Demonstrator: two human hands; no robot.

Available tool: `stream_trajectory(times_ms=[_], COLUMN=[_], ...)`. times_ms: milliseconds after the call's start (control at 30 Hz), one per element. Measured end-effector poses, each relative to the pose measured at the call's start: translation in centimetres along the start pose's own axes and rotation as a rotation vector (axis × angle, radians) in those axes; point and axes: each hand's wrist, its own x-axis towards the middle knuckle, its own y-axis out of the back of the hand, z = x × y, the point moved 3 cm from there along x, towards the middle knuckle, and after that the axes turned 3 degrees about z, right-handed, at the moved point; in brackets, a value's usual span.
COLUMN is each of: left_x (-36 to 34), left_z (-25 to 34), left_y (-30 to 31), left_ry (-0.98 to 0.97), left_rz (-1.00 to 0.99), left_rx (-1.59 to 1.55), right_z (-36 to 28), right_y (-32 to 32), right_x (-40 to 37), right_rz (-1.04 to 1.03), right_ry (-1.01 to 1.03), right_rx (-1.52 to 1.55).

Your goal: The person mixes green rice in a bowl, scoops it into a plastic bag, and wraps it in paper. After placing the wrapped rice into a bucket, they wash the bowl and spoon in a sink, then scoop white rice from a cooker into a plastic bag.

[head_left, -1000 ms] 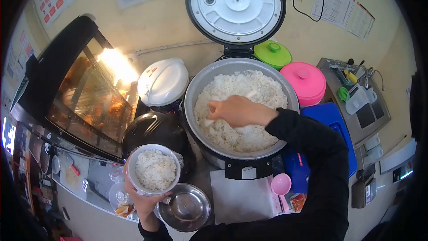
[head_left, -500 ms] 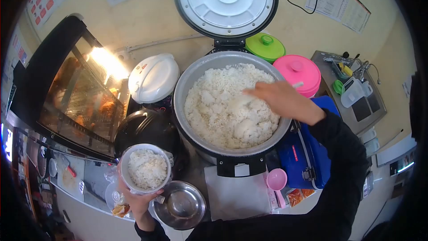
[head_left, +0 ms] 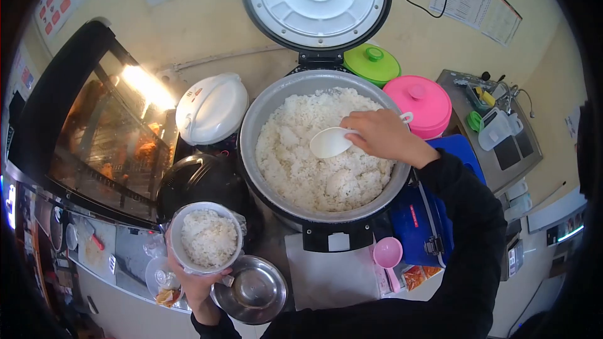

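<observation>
My right hand (head_left: 383,136) is closed around the handle of a white rice paddle (head_left: 330,143), whose blade faces up over the rice. Beneath it, cooked white rice (head_left: 295,169) fills much of a large rice cooker (head_left: 249,144) with its lid (head_left: 318,6) raised. At the lower left, my left hand (head_left: 196,284) grips a bowl (head_left: 178,252) from below and the side. White rice (head_left: 210,237) is heaped in that bowl. A steel bowl (head_left: 251,292) sits just right of my left hand.
A lit food warmer (head_left: 107,132) stands left, beside a white lidded container (head_left: 212,110) and a black appliance (head_left: 201,191). Green (head_left: 372,64) and pink lidded containers (head_left: 419,105), plus a blue cooler box (head_left: 421,220), flank the cooker's right. A pink ladle (head_left: 389,253) lies in front.
The rice paddle has come up from the rice and turned, its blade now plainly visible. My right hand shifted slightly with it. My left hand and bowl stay nearly still.
</observation>
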Motion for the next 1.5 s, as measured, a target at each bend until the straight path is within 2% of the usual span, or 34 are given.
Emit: stream_trajectory(times_ms=[33,233,300,400,500,600,800,933,1100,1200,1300,1400,1500], left_x=[0.1,0.1,0.2,0.0,-0.3,-0.4,-0.4,-0.8,-1.1,-1.4,-1.5,-1.8,-2.0], left_z=[0.0,0.6,0.2,-0.7,-1.1,-1.7,-1.9,-1.0,-1.2,-2.3,-3.0,-2.4,-2.4], left_y=[-0.4,-0.7,-0.1,0.8,0.9,1.3,1.2,0.9,1.9,3.2,3.8,3.4,3.5], left_ry=[0.031,-0.112,-0.092,-0.087,-0.052,-0.072,-0.086,-0.061,-0.011,-0.044,-0.096,-0.070,-0.037], left_rz=[-0.007,-0.051,-0.047,-0.025,-0.024,-0.091,-0.106,0.000,0.016,-0.016,-0.038,0.011,0.043], left_rx=[-0.005,0.106,0.085,0.072,0.087,0.136,0.138,0.070,0.075,0.095,0.117,0.078,0.074], right_z=[-0.2,0.0,0.2,1.3,1.6,2.1,1.8,0.8,0.5,0.4,0.4,0.0,-0.6], right_y=[-0.4,-1.0,0.5,1.0,-0.2,-0.2,-3.0,-3.8,-4.5,-4.9,-5.4,-4.6,-4.5], right_x=[-0.1,0.2,0.2,-0.4,-1.4,-1.0,1.0,1.6,1.8,2.0,2.0,2.0,1.6], right_rz=[-0.004,0.049,0.073,-0.005,-0.004,0.068,-0.195,-0.222,-0.224,-0.256,-0.222,-0.169,-0.056], right_ry=[-0.009,0.000,-0.024,-0.081,-0.015,-0.095,-0.300,-0.379,-0.401,-0.402,-0.374,-0.406,-0.337], right_rx=[-0.013,0.010,-0.001,-0.121,-0.070,-0.079,0.288,0.196,0.139,0.129,0.066,0.078,0.093])
